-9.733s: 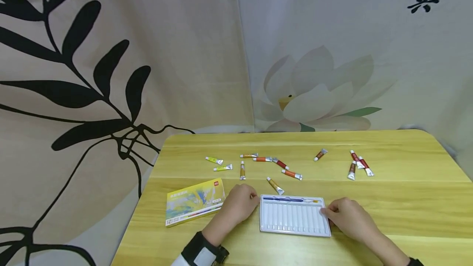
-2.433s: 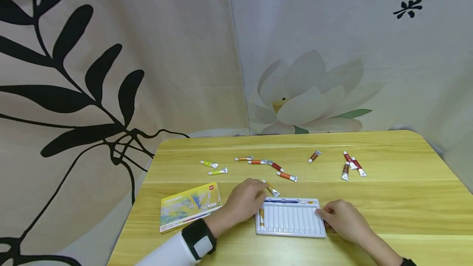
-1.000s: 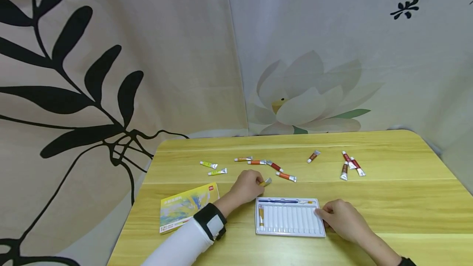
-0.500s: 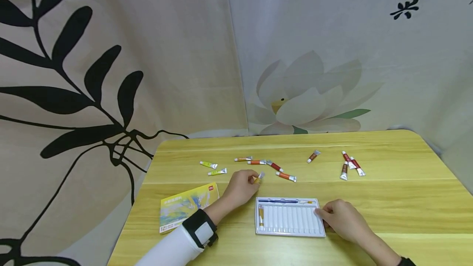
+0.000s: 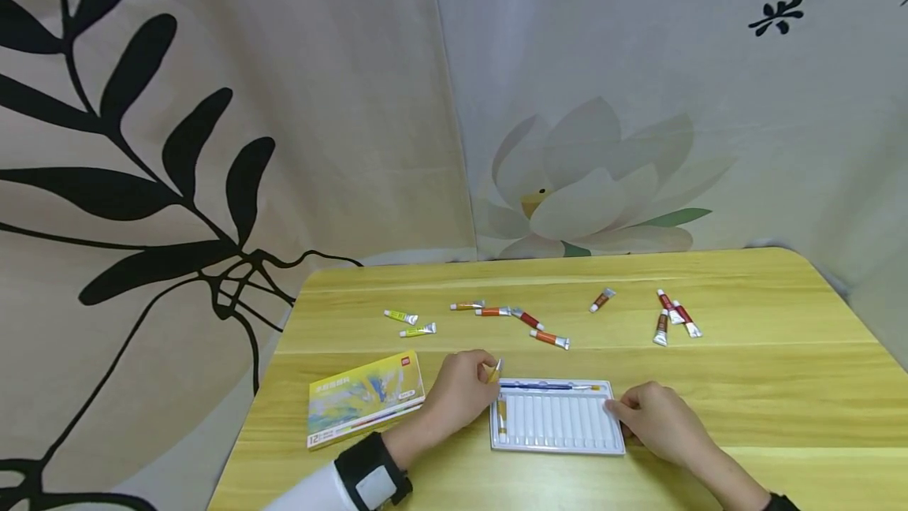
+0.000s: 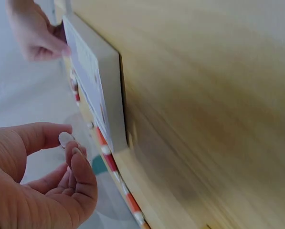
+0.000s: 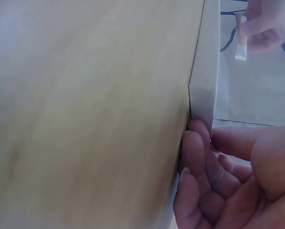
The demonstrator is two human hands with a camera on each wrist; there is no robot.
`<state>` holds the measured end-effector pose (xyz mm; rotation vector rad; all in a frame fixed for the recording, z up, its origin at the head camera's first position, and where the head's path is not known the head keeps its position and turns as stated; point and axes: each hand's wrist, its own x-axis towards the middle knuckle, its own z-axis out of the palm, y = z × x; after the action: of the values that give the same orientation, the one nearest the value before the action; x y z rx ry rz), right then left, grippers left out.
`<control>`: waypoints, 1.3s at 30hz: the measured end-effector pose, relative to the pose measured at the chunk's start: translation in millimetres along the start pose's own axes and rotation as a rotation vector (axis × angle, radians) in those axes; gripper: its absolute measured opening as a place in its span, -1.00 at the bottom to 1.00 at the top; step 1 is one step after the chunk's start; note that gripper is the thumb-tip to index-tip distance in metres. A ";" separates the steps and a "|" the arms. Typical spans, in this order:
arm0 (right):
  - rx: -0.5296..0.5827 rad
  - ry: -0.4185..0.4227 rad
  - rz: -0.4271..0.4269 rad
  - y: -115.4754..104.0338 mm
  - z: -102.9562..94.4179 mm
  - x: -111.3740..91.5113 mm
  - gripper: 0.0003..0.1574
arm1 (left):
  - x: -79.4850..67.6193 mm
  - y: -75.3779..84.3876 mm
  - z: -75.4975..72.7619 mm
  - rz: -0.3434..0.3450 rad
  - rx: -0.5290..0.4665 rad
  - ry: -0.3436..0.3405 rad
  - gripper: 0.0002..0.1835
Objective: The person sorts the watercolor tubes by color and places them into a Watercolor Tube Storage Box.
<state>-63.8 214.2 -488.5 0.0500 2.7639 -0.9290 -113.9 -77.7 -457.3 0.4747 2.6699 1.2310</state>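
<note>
My left hand [image 5: 461, 390] pinches a yellow-ochre paint tube [image 5: 494, 371] between thumb and fingertips, close over the back left corner of a white plastic paint tray [image 5: 560, 424]. The tube's white cap [image 6: 66, 139] faces the left wrist camera, while its silvery crimped end [image 7: 241, 52] shows in the right wrist view. In the tray's leftmost slot lies another ochre tube [image 5: 501, 418]. A blue-handled paintbrush [image 5: 549, 387] rests along the tray's back groove. My right hand [image 5: 660, 420] grips the tray's right edge, thumb on top and fingers [image 7: 194, 148] against its side.
Two yellow tubes [image 5: 417, 330] lie at the back left of the wooden table [image 5: 745, 385]. Several ochre, orange and red tubes [image 5: 549, 339] lie behind the tray. A brown tube [image 5: 602, 300] and a cluster [image 5: 670, 314] sit farther right. Beside my left forearm is a yellow paint box [image 5: 365, 397].
Over the earlier frames an ochre tube has come into the tray's leftmost slot, and my left hand has picked up another from behind the tray. It has just moved nearer the tray.
</note>
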 end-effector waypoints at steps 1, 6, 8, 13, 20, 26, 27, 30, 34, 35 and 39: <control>0.000 0.000 -0.001 0.2 -0.1 -0.1 -0.54 | -2.8 1.3 1.2 0.001 -0.001 -0.009 -0.67; -0.003 0.001 -0.006 0.5 0.1 0.3 -0.53 | -14.1 6.8 6.5 0.003 0.010 -0.055 -0.66; -0.004 0.002 -0.007 0.6 0.2 0.4 -0.53 | -17.1 8.3 8.8 0.004 0.030 -0.069 -0.68; -0.005 0.003 -0.005 1.0 0.2 0.8 -0.53 | -22.8 9.9 14.1 0.005 0.083 -0.083 -0.74; -0.007 0.002 -0.008 2.2 0.2 1.0 -0.54 | -24.8 6.8 21.5 -0.001 0.128 -0.083 -0.74; -0.001 -0.004 0.004 1.4 0.5 1.3 -0.56 | -26.0 5.3 27.0 -0.032 0.136 -0.096 -0.70; 0.001 -0.004 0.008 1.1 0.4 1.4 -0.57 | -25.9 5.2 27.7 -0.038 0.134 -0.099 -0.70; 0.000 -0.004 0.014 0.3 0.2 1.5 -0.57 | -25.4 5.7 28.6 -0.046 0.127 -0.098 -0.69; -0.002 -0.002 0.014 -0.6 -0.4 0.9 -0.57 | -23.7 6.1 29.1 -0.050 0.124 -0.090 -0.69; -0.001 -0.001 0.013 -0.8 -0.5 0.8 -0.58 | -23.5 6.2 29.3 -0.049 0.123 -0.087 -0.69; 0.000 -0.001 0.012 -1.2 -0.6 0.8 -0.59 | -22.4 6.2 30.3 -0.052 0.119 -0.087 -0.68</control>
<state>-64.9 213.6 -487.5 0.0667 2.7596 -0.9257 -83.2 -60.3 -471.9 0.4610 2.6740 1.0178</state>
